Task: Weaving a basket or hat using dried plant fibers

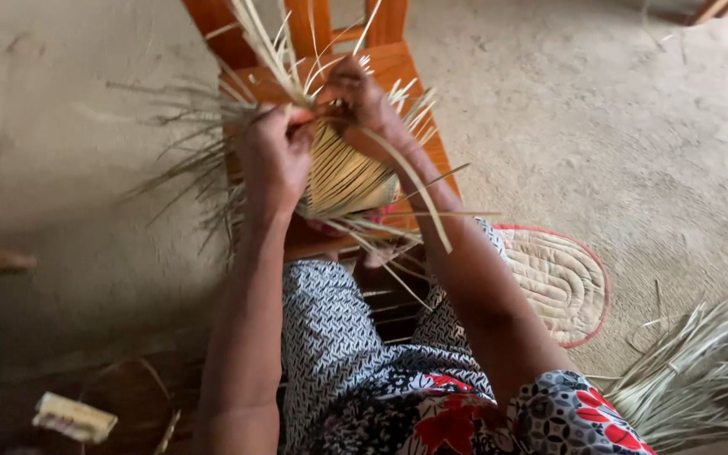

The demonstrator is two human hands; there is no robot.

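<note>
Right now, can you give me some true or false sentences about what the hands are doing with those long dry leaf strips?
1. Both hands grip the woven palm-strip piece. True: left hand, right hand.
2. The weaving sits over a metal table. False: an orange wooden chair.
3. An oval quilted mat lies on the floor. True.
4. The mat's edge is blue. False: it is red.
5. A loose strip bundle lies at lower right. True.
</note>
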